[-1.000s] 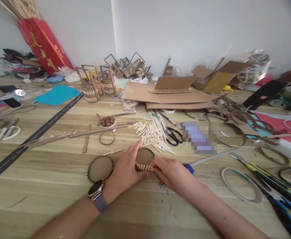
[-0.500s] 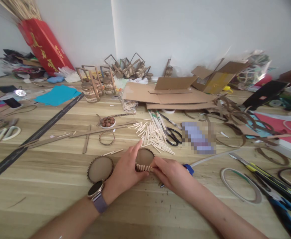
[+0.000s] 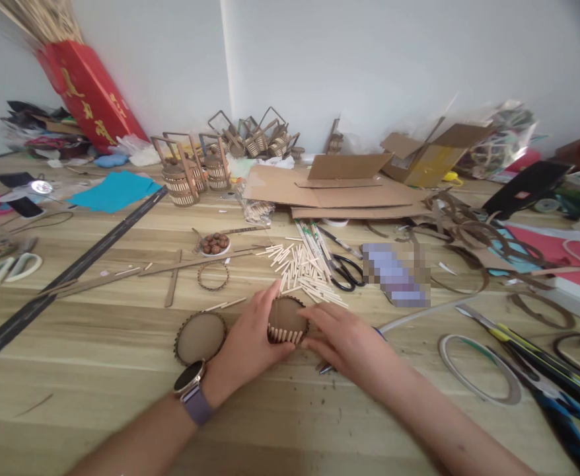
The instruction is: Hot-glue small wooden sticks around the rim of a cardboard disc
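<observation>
My left hand, with a watch on its wrist, is closed around the left side of a round brown disc with a notched rim. A row of short wooden sticks stands along the disc's near edge, by my left thumb. At the disc's right edge is my right hand, its thumb and forefinger apart with no stick visible between them. A second notched disc lies flat to the left of my left hand. Just beyond both hands is a loose pile of pale short sticks.
Black-handled scissors lie right of the pile. A thin notched ring and a small bowl of brown beads are left of it. Tape and pliers lie at the right; cardboard and small lidded baskets stand behind.
The right thumb and forefinger were pinched at the right end of the stick row; they have now parted and drawn slightly away. The left hand keeps its hold on the disc.
</observation>
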